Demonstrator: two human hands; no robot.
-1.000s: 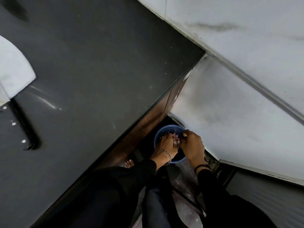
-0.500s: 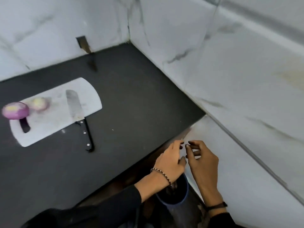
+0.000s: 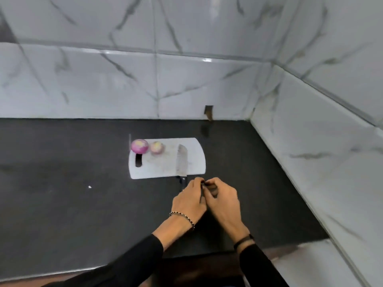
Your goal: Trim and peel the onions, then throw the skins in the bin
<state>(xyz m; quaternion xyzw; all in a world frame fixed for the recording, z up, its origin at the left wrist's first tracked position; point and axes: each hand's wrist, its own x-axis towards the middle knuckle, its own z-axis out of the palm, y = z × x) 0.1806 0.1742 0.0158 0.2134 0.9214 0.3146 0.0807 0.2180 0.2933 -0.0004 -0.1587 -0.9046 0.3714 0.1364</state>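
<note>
Two peeled onions sit on a white plastic cutting board [image 3: 194,160] out on the black stone surface [image 3: 83,193]. The larger purple onion [image 3: 139,146] is at the board's far left corner, just behind the oblong handle slot [image 3: 138,160]. The smaller, paler onion [image 3: 157,147] is just beside it on the right, and from here I can't say whether the two touch. A broad-bladed kitchen knife [image 3: 181,160] lies to the right of the onions and apart from them. Its blade rests flat on the board and its dark handle sticks off the near edge.

Both hands are over the surface just in front of the board, pressed close together. The left hand [image 3: 189,198] has its fingers curled, with the tips meeting those of the right hand [image 3: 222,200], which is curled the same way. Something dark shows where the fingertips meet, but it is too blurred to tell whether either hand has hold of anything. The left fingers hide the end of the knife handle.

A beaded bracelet [image 3: 182,217] circles the left wrist and a dark band [image 3: 243,240] the right, both above black sleeves. White marble-veined wall tiles [image 3: 186,83] rise behind the surface and along its right side.
</note>
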